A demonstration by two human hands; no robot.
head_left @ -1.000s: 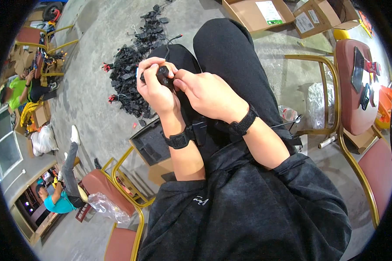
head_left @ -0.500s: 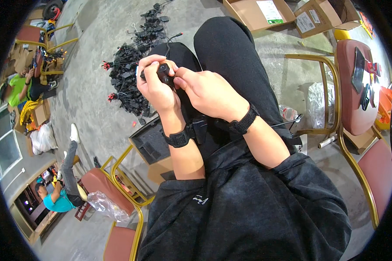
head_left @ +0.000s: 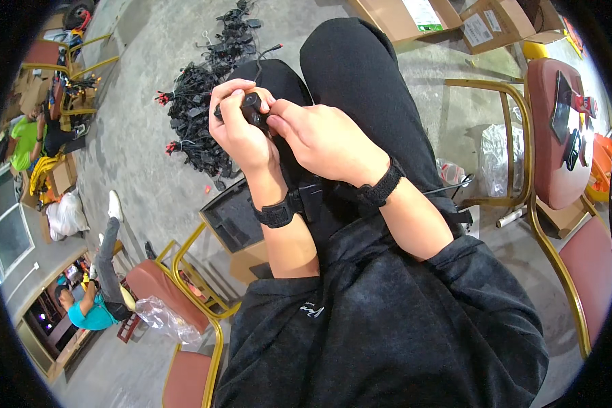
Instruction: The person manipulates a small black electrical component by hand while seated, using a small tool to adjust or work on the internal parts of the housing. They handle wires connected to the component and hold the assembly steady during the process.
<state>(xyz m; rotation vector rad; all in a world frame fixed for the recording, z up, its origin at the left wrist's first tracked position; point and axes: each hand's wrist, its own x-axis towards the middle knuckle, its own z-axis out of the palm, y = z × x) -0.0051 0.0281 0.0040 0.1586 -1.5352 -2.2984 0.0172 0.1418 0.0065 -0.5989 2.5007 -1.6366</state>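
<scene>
Above my lap, my left hand (head_left: 243, 136) is wrapped round a small black device (head_left: 252, 102), seemingly a plastic housing with a cable. From behind the fingers a black cable (head_left: 260, 62) rises and ends in a red tip over my knee. My right hand (head_left: 333, 141) is closed, thumb and forefinger pinched against the device's right side. Whatever lies between those fingertips is hidden. Beyond my left hand, a heap of similar black cabled parts (head_left: 200, 129) with red-tipped leads covers the floor.
A shallow black tray (head_left: 234, 216) sits beside my left forearm. Red-padded chairs (head_left: 166, 292) stand left, and another chair (head_left: 557, 136) on the right holds small items. Cardboard boxes (head_left: 500, 27) lie at far right. Two people, one in a teal shirt (head_left: 94, 313), sit at left.
The device has turned slightly in my left hand. My right fingertips stay pressed against it, and both hands have barely shifted.
</scene>
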